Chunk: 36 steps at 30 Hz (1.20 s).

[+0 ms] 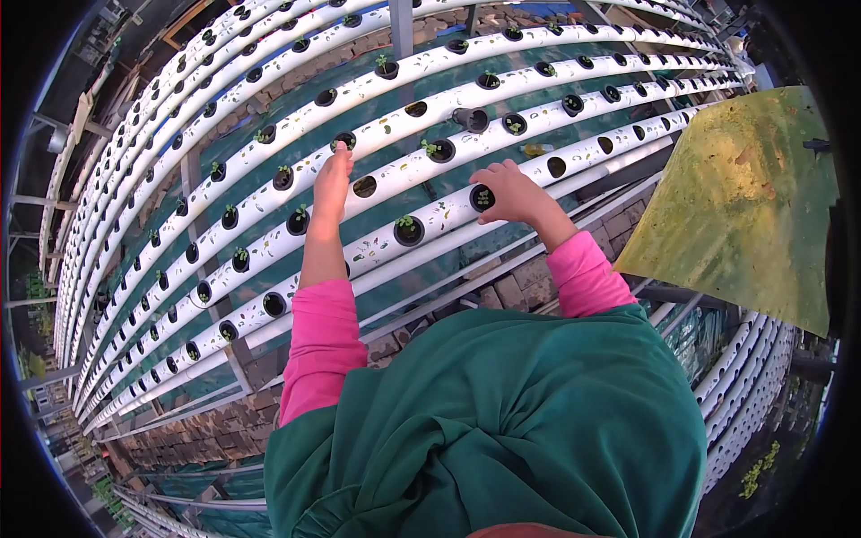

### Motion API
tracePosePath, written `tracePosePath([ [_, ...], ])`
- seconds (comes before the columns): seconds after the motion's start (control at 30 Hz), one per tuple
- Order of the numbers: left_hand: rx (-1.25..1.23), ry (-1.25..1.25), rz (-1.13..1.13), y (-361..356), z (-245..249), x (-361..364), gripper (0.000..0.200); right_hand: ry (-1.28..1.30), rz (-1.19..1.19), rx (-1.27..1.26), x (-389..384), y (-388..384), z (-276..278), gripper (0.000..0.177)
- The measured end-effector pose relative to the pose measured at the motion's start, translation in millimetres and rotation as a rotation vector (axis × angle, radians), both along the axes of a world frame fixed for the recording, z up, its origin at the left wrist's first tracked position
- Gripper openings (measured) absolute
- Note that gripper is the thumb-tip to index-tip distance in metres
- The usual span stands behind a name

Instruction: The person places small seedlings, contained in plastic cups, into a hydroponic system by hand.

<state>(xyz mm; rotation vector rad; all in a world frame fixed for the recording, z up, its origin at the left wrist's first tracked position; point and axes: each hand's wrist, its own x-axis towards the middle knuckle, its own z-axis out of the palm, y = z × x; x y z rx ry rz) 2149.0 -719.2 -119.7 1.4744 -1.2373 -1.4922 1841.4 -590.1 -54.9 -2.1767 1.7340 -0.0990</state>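
My right hand [517, 197] curls around a small black net pot [482, 196] with a green seedling in it. Thumb and fingers sit at opposite sides of its rim, at a hole in the nearest white pipe [446, 212]. Further out, my left hand [332, 186] is stretched forward, its fingers pressed together. Its fingertips meet the edge of another black net pot [346, 138] with a seedling, two pipes farther away. Whether they pinch the pot or the plant is hidden. Beside my left hand, one pipe has an unfilled hole [365, 186].
Long rows of white pipes carry several black net pots with seedlings. A dark empty pot [471, 119] lies tipped on one pipe. Green sheeting [395, 76] shows between pipes. A yellow-green panel [735, 202] stands at the right. Brick paving [206, 437] lies below, near metal supports.
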Motion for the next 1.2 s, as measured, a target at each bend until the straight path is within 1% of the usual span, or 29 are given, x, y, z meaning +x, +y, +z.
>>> tracePosePath([
  [0.03, -0.001, 0.004, -0.001, 0.4, 1.1, -0.1, 0.077, 0.035, 0.031, -0.095, 0.4, 4.4, -11.7, 0.055],
  [0.07, -0.002, 0.008, -0.001, 0.9, 2.0, -0.5, 0.077, 0.036, 0.026, -0.094, -0.2, 5.1, -16.5, 0.055],
  [0.13, -0.001, 0.005, -0.003, 0.5, 1.7, -0.6, 0.077, -0.021, 0.012, -0.141, 0.0, 3.2, -18.4, 0.048],
  [0.17, -0.001, 0.002, -0.002, 0.5, 1.7, -0.5, 0.077, -0.082, 0.011, -0.135, -3.9, 2.9, -15.6, 0.042],
  [0.2, 0.000, 0.001, -0.007, 0.5, 1.6, -0.5, 0.077, -0.082, 0.006, -0.134, -6.9, 2.2, -7.8, 0.042],
  [0.27, 0.008, -0.004, 0.002, -0.2, 2.1, -1.0, 0.077, -0.503, -0.188, 0.077, -15.2, -0.6, 5.4, 0.042],
  [0.33, 0.012, 0.003, -0.004, -0.7, 2.1, 0.0, 0.077, -0.628, -0.275, 0.084, -29.2, -2.0, 12.6, 0.044],
  [0.4, 0.016, 0.011, -0.009, -1.9, 1.4, -2.2, 0.077, -0.605, -0.351, 0.023, -43.0, 1.2, 29.9, 0.045],
  [0.47, 0.002, -0.017, 0.103, -3.3, -0.5, -5.4, 0.060, -0.634, -0.393, -0.071, -70.9, -1.3, 15.6, 0.048],
  [0.5, 0.002, -0.016, 0.098, 0.4, 7.8, -9.2, 0.060, -0.608, -0.427, -0.096, -78.9, 1.3, 19.9, 0.048],
  [0.57, -0.237, -0.208, 0.006, 14.3, 32.4, -23.3, 0.052, -0.576, -0.503, -0.134, -94.2, 6.4, 23.6, 0.048],
  [0.6, -0.237, -0.206, 0.001, 14.9, 30.0, -31.7, 0.052, -0.562, -0.552, -0.114, -100.6, 8.9, 25.3, 0.049],
  [0.67, -0.405, -0.294, -0.053, 15.8, 23.5, -50.6, 0.046, -0.490, -0.593, -0.130, -114.6, 13.6, 18.6, 0.048],
  [0.7, -0.385, -0.254, -0.098, 22.2, 31.2, -62.6, 0.046, -0.490, -0.598, -0.132, -120.6, 15.8, 14.0, 0.048],
  [0.73, -0.386, -0.253, -0.104, 26.4, 34.1, -72.8, 0.046, -0.426, -0.595, -0.149, -126.0, 17.6, 9.1, 0.050],
  [0.77, -0.393, -0.245, -0.186, 29.1, 36.3, -82.0, 0.046, -0.363, -0.591, -0.166, -129.6, 19.3, 3.9, 0.051],
  [0.8, -0.400, -0.238, -0.268, 30.6, 37.8, -89.3, 0.046, -0.363, -0.596, -0.169, -131.2, 21.1, -1.1, 0.051],
  [0.83, -0.419, -0.219, -0.290, 30.0, 31.4, -95.3, 0.046, -0.393, -0.613, -0.144, -132.4, 22.2, -6.1, 0.052],
  [0.87, -0.423, -0.220, -0.291, 31.2, 29.1, -99.2, 0.046, -0.425, -0.629, -0.119, -133.5, 22.2, -12.0, 0.052],
  [0.9, -0.414, -0.200, -0.294, 33.5, 28.4, -102.2, 0.046, -0.331, -0.612, -0.153, -135.4, 22.2, -20.4, 0.053],
  [0.93, -0.403, -0.181, -0.297, 34.8, 26.6, -103.1, 0.046, -0.334, -0.612, -0.154, -139.8, 23.3, -33.5, 0.053],
  [0.97, -0.401, -0.147, -0.300, 34.2, 21.7, -102.7, 0.045, -0.338, -0.561, -0.242, -144.5, 25.1, -46.7, 0.053],
  [1.0, -0.401, -0.151, -0.300, 35.0, 22.5, -101.0, 0.045, -0.341, -0.508, -0.328, -143.7, 26.2, -50.0, 0.053],
  [1.1, -0.368, -0.146, -0.292, 39.2, 23.2, -91.9, 0.043, -0.304, -0.501, -0.379, -139.0, 25.4, -53.9, 0.054],
  [1.2, -0.328, -0.110, -0.250, 40.2, 23.5, -80.5, 0.041, -0.339, -0.504, -0.349, -129.4, 24.1, -47.5, 0.057],
])
